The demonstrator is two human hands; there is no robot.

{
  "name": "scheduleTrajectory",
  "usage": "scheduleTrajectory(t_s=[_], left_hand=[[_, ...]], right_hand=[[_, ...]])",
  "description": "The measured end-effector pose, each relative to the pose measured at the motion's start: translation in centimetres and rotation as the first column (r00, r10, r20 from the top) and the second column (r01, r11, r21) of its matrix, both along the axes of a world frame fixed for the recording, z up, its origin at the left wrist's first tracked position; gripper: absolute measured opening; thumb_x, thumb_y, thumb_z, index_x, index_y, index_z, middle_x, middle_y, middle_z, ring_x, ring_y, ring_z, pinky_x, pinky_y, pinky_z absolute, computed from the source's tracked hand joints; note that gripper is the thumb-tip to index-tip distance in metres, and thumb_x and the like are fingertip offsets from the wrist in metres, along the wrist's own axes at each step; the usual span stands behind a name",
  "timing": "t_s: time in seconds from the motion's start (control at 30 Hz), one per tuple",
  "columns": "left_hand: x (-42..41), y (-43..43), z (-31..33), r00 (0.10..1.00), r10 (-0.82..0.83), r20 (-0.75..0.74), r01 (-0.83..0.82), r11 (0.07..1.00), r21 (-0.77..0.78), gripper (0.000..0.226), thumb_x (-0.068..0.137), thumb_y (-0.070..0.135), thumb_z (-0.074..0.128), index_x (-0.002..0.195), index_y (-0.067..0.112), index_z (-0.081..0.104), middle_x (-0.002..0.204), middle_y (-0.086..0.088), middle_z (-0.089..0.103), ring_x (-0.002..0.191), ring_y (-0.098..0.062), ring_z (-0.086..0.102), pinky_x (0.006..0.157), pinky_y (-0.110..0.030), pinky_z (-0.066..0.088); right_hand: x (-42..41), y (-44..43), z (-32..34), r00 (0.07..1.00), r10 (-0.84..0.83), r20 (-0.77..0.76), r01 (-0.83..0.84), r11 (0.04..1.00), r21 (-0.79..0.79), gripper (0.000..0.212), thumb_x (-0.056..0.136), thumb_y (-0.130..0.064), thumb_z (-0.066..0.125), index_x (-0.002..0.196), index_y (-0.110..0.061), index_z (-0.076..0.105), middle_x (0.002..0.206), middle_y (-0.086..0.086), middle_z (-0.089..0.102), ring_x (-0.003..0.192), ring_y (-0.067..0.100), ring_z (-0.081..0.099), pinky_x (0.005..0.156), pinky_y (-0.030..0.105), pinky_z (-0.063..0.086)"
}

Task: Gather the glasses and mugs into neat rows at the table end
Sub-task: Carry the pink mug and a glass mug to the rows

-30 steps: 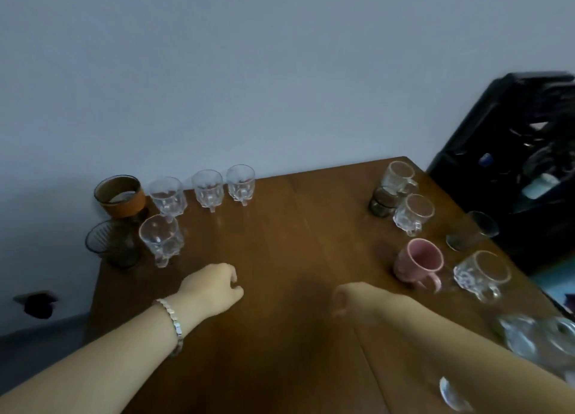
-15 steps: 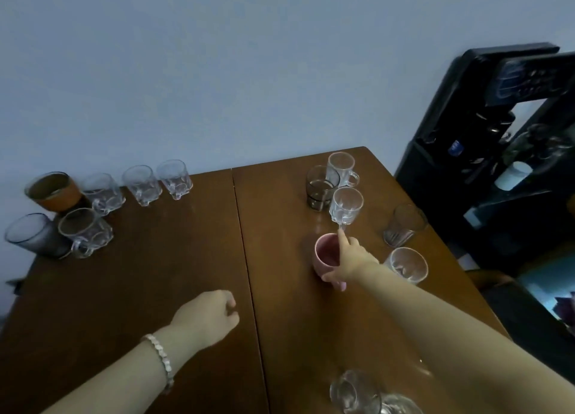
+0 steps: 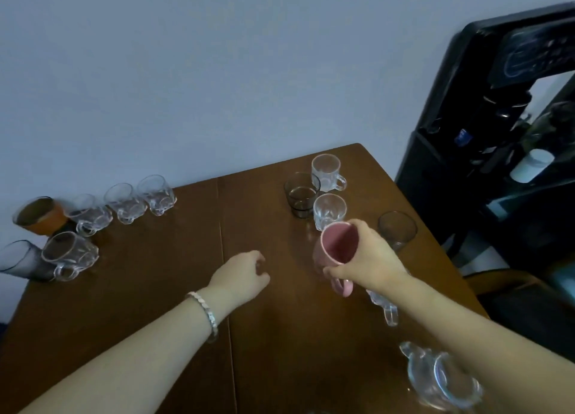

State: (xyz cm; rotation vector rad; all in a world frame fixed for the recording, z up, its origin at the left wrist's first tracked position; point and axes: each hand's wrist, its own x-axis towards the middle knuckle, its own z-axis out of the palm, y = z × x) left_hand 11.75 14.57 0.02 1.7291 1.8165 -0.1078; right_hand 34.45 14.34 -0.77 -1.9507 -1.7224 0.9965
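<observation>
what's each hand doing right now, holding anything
Left hand: loosely curled over the table, holding nothing.
Right hand: closed on the pink mug, grip at its rim.

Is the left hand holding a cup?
No, the left hand is loosely curled above the bare table with nothing in it, while the right hand grips the pink mug.

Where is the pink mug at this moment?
In the head view the pink mug is right of the table's centre seam, gripped at the rim by the right hand, just in front of a clear glass mug and left of a smoky tumbler.
</observation>
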Motion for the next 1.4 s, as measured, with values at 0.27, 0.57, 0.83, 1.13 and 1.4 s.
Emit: scheduleTrajectory(t_s=[0.27, 0.57, 0.83, 1.13, 1.4], left_hand=[[9.8, 9.6, -3.9, 0.983, -0.176, 0.045, 0.168, 0.976, 0.140, 0.047, 0.088, 0.030, 0.057, 0.134, 0.024, 0.045, 0.135, -0.006, 0.039, 0.105, -0.032, 0.059, 0.082, -0.038, 0.051], [10.5, 9.4, -7.5, 0.997, -0.057, 0.059, 0.052, 0.996, 0.079, 0.023, 0.093, 0.024, 0.055, 0.106, 0.006, 0.061, 0.127, -0.014, 0.044, 0.100, -0.034, 0.058, 0.088, -0.039, 0.050], [4.9, 3.0, -7.9, 0.995, -0.035, 0.088, 0.032, 0.999, 0.044, 0.019, 0.081, 0.030, 0.070, 0.083, 0.019, 0.055, 0.137, 0.000, 0.037, 0.110, -0.017, 0.056, 0.093, -0.028, 0.050], [1.4, 0.5, -7.4, 0.962, 0.126, 0.241, -0.137, 0.990, 0.027, 0.087, 0.063, 0.025, 0.084, 0.138, 0.023, 0.039, 0.130, 0.003, 0.044, 0.115, -0.020, 0.056, 0.096, -0.033, 0.050], [-13.9, -3.6, -2.9, 0.905, 0.245, 0.347, -0.304, 0.944, 0.127, 0.054, 0.058, 0.022, 0.086, 0.102, 0.026, 0.054, 0.107, 0.009, 0.055, 0.095, -0.012, 0.061, 0.078, -0.026, 0.052]], right_hand=[[8.0, 1.7, 3.9, 0.981, -0.196, 0.013, 0.188, 0.956, 0.225, 0.096, 0.054, -0.033, 0.090, 0.135, -0.024, 0.040, 0.129, -0.003, 0.050, 0.111, 0.013, 0.050, 0.086, 0.027, 0.041], [7.3, 2.0, 1.2, 0.984, -0.178, 0.015, 0.172, 0.969, 0.177, 0.097, 0.051, -0.036, 0.091, 0.133, -0.027, 0.039, 0.128, -0.007, 0.050, 0.111, 0.009, 0.049, 0.088, 0.025, 0.044], [4.6, 1.4, 1.2, 0.995, -0.086, 0.043, 0.078, 0.984, 0.158, 0.099, 0.051, -0.039, 0.090, 0.134, -0.030, 0.037, 0.129, -0.009, 0.048, 0.108, 0.003, 0.044, 0.085, 0.022, 0.043], [-0.5, -1.4, 2.4, 0.995, -0.008, 0.095, -0.004, 0.992, 0.130, 0.101, 0.050, -0.040, 0.090, 0.135, -0.029, 0.036, 0.128, -0.007, 0.050, 0.114, 0.011, 0.050, 0.090, 0.027, 0.049], [-11.7, -3.0, 2.3, 0.988, 0.149, 0.037, -0.152, 0.986, 0.069, 0.104, 0.050, -0.035, 0.091, 0.137, -0.028, 0.035, 0.124, -0.009, 0.047, 0.115, 0.012, 0.049, 0.088, 0.025, 0.047]])
